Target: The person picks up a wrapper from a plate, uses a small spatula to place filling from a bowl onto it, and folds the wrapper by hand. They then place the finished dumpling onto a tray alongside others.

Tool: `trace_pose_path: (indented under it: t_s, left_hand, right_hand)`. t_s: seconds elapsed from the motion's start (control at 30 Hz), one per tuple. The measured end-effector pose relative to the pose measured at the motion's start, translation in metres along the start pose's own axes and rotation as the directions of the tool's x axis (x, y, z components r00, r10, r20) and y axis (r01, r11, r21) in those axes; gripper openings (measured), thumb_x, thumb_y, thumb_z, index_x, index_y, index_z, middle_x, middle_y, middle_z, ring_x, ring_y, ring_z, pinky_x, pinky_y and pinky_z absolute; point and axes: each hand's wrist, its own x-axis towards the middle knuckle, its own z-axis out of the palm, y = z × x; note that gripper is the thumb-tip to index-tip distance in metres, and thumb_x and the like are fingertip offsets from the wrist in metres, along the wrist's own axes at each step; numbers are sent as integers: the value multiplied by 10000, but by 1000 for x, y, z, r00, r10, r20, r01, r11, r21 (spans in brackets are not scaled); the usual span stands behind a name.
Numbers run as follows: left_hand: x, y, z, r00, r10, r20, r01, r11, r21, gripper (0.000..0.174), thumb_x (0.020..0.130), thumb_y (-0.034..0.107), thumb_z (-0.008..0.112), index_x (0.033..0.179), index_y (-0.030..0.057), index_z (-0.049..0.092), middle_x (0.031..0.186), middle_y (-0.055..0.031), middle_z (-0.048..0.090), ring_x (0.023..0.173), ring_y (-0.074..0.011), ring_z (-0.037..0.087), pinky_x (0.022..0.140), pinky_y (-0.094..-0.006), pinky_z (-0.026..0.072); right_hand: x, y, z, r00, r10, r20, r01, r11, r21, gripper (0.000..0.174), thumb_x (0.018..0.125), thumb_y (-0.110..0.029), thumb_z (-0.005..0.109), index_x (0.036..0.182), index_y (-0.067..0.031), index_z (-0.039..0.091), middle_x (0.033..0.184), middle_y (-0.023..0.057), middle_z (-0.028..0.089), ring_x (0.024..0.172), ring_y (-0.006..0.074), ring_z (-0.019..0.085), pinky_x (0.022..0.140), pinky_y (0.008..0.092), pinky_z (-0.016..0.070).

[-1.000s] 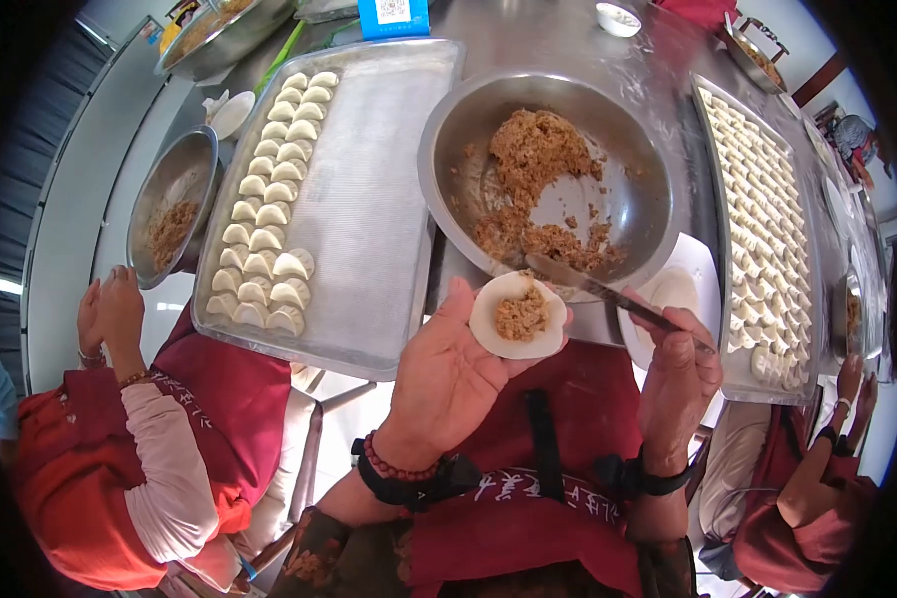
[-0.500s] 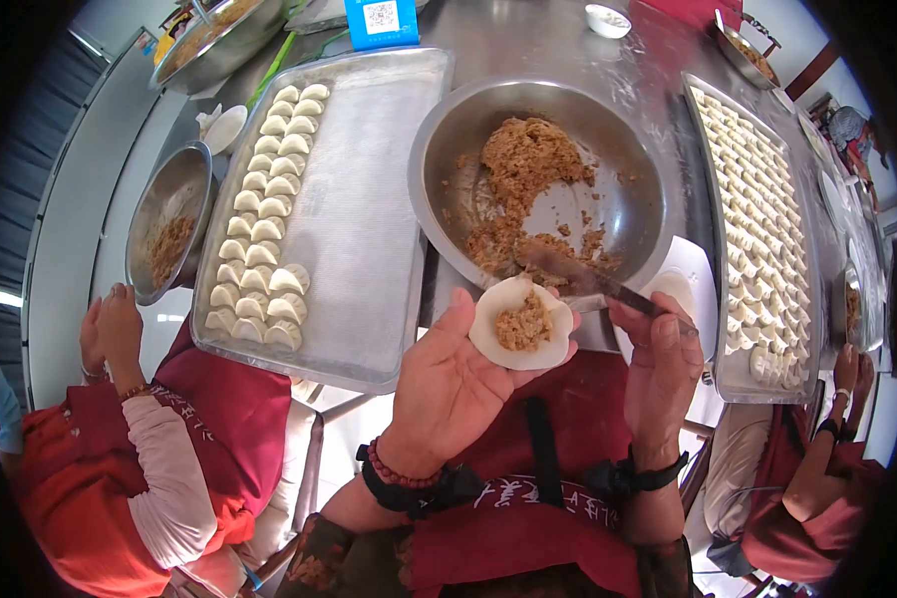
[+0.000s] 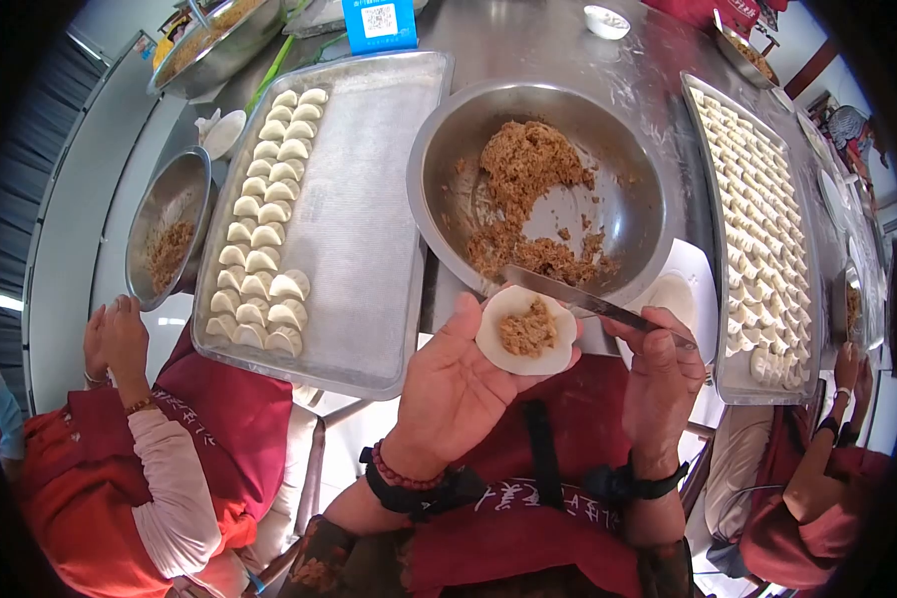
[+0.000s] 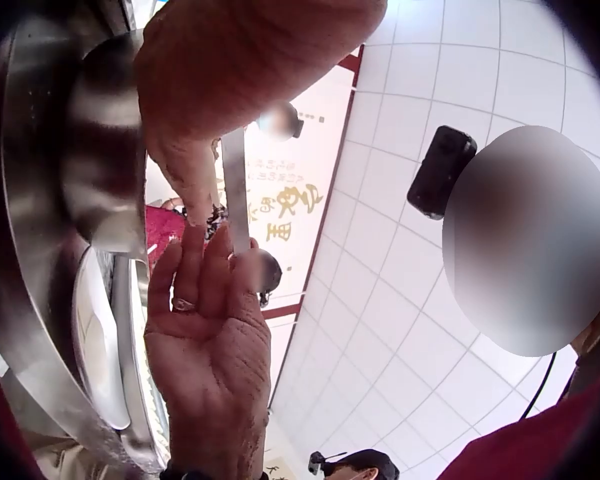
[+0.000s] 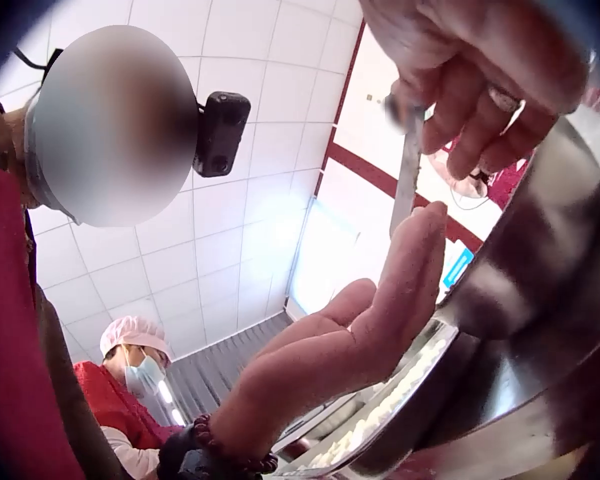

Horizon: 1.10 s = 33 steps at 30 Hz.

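Observation:
In the head view my left hand (image 3: 453,391) lies palm up, carrying a round dough wrapper (image 3: 494,349) on extended fingers. A mound of brown filling (image 3: 530,331) sits on the wrapper. My right hand (image 3: 660,379) pinches the handle end of a flat metal blade (image 3: 568,294), whose far end is over the wrapper's upper edge. Contact with the filling cannot be told. The right wrist view shows the blade (image 5: 408,170) above my left hand's fingertips (image 5: 430,225). Behind both hands is a metal bowl (image 3: 421,179) with more filling (image 3: 533,164).
A tray (image 3: 369,199) with rows of folded dumplings (image 3: 265,235) stands left of the bowl; a fuller tray (image 3: 767,395) is at right. White plate (image 3: 706,289) lies beside the bowl's lower right. Smaller bowl (image 3: 140,224) and a seated person (image 3: 169,468) are farther left.
The blade has moved from the filling at the bowl's near side to above the wrapper's upper edge. My left hand has shifted slightly down with the wrapper.

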Motion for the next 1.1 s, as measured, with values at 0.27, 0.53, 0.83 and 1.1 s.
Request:
trace_pose_path:
  t_s: [0.27,0.53,0.83,1.1]
  left_hand:
    - [-3,-1,-3,1000,-4,26,4,999,-32,601,1069,448,281,1471,4,333,1460,-267,420,1368,-485,392,1145,-614,325]
    - [-27,5,-19,996,-18,-86,22,999,39,605,1074,425,276,1450,-43,352,1467,-258,424,1383,-489,365,1162,-612,301]
    - [-19,3,-29,988,-18,-154,26,999,48,613,1080,406,263,1442,-84,332,1467,-264,430,1385,-452,382,1170,-600,302]
    - [-7,-5,-31,987,-46,-155,46,999,-3,587,1082,397,265,1471,-42,293,1462,-266,429,1365,-451,410,1156,-597,327]
  right_hand:
    - [14,0,-2,998,-30,-52,25,994,-107,283,986,-147,617,1189,50,634,1131,192,700,1011,230,688,958,344,508]
    - [24,-12,-3,981,-178,71,188,822,-538,162,957,-31,607,1078,-7,710,1122,148,718,1069,202,666,947,315,512]
    - [38,-10,-3,939,-224,260,343,576,-742,148,894,-7,663,1011,-60,736,1063,112,740,1050,237,658,916,343,515]
    - [49,-20,-11,933,-170,316,355,561,-748,132,867,-26,694,985,-66,736,1049,104,746,1024,246,659,908,354,512]
